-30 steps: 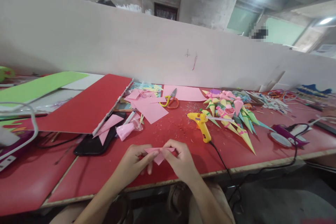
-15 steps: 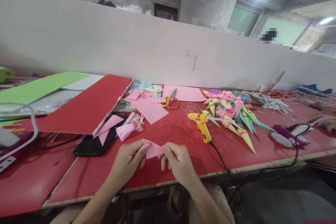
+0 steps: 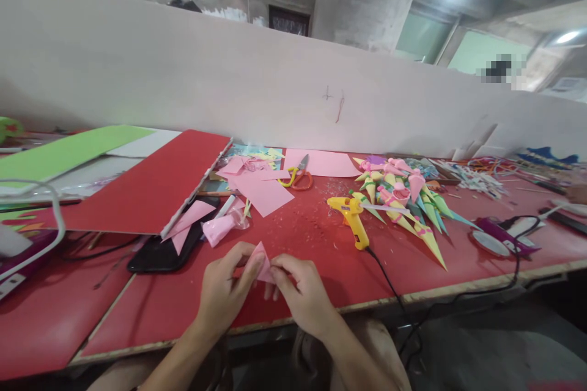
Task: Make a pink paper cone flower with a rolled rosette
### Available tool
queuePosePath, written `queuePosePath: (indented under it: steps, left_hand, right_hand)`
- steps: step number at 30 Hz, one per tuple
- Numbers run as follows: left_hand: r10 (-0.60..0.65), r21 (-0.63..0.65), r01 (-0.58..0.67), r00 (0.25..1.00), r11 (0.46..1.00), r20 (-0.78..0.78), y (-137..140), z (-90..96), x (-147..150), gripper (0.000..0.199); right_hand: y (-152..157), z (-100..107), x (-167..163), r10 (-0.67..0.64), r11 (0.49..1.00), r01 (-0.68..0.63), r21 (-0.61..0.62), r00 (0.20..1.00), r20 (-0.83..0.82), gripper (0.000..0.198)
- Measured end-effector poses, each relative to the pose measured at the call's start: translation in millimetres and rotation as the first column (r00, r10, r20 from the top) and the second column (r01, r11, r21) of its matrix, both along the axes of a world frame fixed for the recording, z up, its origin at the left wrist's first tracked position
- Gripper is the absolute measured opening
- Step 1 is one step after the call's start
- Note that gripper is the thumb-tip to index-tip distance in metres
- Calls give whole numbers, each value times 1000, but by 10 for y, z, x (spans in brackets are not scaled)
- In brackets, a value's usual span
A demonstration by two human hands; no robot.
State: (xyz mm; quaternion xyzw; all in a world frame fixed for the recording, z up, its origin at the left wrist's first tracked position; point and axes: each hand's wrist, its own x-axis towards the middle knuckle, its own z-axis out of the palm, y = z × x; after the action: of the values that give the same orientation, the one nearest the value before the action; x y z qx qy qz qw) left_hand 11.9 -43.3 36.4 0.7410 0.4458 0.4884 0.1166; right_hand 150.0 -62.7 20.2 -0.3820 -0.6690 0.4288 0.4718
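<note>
Between my two hands, just above the table's front part, is a small piece of pink paper (image 3: 264, 264), its upper corner pointing up. My left hand (image 3: 232, 284) pinches it from the left, thumb on its face. On the right, my right hand (image 3: 300, 293) grips its edge between thumb and fingers. Behind the hands lie a pink bundle in clear plastic (image 3: 219, 231) and larger pink paper sheets (image 3: 263, 192). Scissors (image 3: 300, 174) with yellow and orange handles rest at the sheets' edge. A yellow glue gun (image 3: 352, 220) lies to the right.
A pile of yellow and green paper cones (image 3: 413, 204) with pink tops is at the right. A black phone-like slab (image 3: 160, 255) lies left, beside a large red board (image 3: 156, 189). The glue gun's cord (image 3: 385, 275) hangs over the front edge. A white partition (image 3: 257, 85) stands behind.
The pink paper has turned and narrowed, its corner now pointing up. My right hand has shifted left, closer to my left hand. A person's hand at the far right has left the view.
</note>
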Motion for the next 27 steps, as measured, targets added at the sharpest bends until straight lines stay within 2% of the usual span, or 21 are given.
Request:
queuePosePath:
  steps: [5,8,16,22,27]
  left_hand:
    - [28,-118,-17,995,993,95,-28,-11,14,34]
    - [7,-160,8,996,987,89,-21,-13,13,30]
    - [47,-71,-45,998,996,28,-17,-52,46,22]
    - [61,-25,-61,998,998,10,-26,-57,38,20]
    - [63,42,-59,992,997,-113,-3,-22,-2,30]
  right_hand:
    - [-19,-7,-23,8,1000,-8,-13,1000,-30,23]
    - [-17,-12,-37,-3,1000,2,-22,999,-33,17]
    - [-7,-8,-70,-8,997,3,-80,998,-63,16]
    - [-6,3,-62,36,984,-61,-168,989,-147,17]
    - [14,-24,-35,-42,993,37,-112,998,-39,15]
